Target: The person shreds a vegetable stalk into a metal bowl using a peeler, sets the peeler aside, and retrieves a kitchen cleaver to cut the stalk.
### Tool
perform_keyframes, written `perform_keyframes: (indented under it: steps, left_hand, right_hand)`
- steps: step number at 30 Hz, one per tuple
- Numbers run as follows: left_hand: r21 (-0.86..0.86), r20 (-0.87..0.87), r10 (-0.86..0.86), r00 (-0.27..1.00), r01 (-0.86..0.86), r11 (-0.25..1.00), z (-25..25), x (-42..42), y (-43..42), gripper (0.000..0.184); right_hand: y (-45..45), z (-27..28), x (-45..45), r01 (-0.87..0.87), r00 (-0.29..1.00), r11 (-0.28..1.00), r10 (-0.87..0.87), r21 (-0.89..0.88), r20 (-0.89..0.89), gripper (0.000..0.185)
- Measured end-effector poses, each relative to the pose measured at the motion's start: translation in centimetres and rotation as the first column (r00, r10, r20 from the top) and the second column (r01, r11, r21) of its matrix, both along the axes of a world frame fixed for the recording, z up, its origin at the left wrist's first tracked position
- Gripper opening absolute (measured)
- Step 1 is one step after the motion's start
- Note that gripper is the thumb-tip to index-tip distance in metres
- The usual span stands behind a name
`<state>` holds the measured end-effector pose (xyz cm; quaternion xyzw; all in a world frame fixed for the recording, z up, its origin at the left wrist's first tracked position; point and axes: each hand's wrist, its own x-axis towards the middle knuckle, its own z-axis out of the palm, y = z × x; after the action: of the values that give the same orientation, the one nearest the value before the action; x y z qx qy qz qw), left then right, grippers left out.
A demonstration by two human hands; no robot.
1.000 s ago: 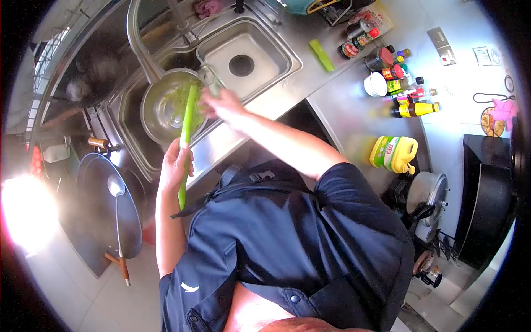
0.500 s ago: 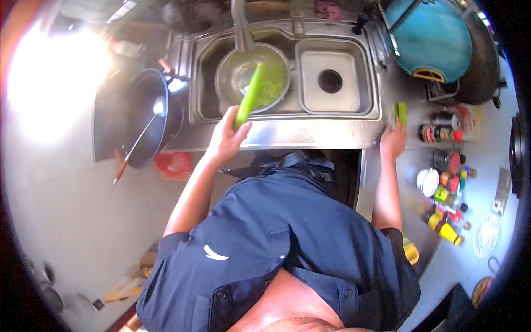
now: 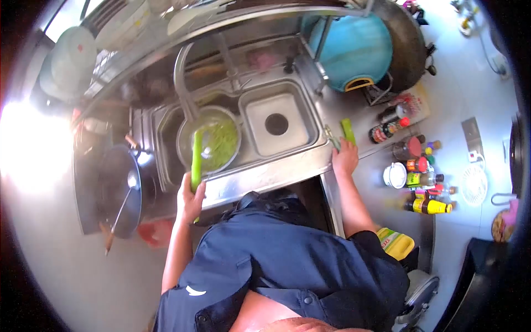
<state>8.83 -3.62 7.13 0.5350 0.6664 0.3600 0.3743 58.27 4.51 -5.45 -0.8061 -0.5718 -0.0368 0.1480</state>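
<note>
My left hand [image 3: 191, 200] is closed around a long bright-green vegetable stalk [image 3: 197, 157], which looks like a peeled celtuce stem. The stalk points up over the near left rim of a metal bowl [image 3: 184, 148] in the left sink basin. Thin green shreds [image 3: 221, 141] lie in the bowl under the faucet [image 3: 185, 83]. At the counter right of the sink, my right hand [image 3: 345, 159] is closed on a small slim tool [image 3: 332, 138] with a metallic end, apparently a peeler. Just beyond these fingers lies a short green vegetable piece [image 3: 347, 131].
The right sink basin [image 3: 257, 122] has a dark drain. A wok [image 3: 119, 191] with a ladle stands at left. Several sauce bottles [image 3: 389, 130] line the right counter. Behind them a blue-green round lid or board [image 3: 354, 52] stands in a rack. A shelf edge [image 3: 232, 25] runs above the sink.
My view has turned, so the sink and counter sit further left and tilted. The stalk in my left hand now stands more upright in view. My right hand stays beside the green piece.
</note>
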Motion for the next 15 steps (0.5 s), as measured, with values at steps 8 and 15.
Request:
perform_keyframes:
  steps: [8, 15]
  left_hand:
    - [-0.031, 0.187, -0.002, 0.982, 0.008, 0.999, -0.7, -2.7, -1.5, 0.024]
    - [-0.092, 0.143, 0.073, 0.987, -0.06, 0.994, -0.8, -2.9, -2.0, 0.021]
  right_hand:
    - [2.4, 3.0, 0.2, -0.089, 0.996, 0.955, 0.094, 0.283, -0.005, 0.037]
    - [9.2, 16.6, -1.8, -0.165, 0.948, 0.761, 0.298, 0.628, -0.112, 0.013]
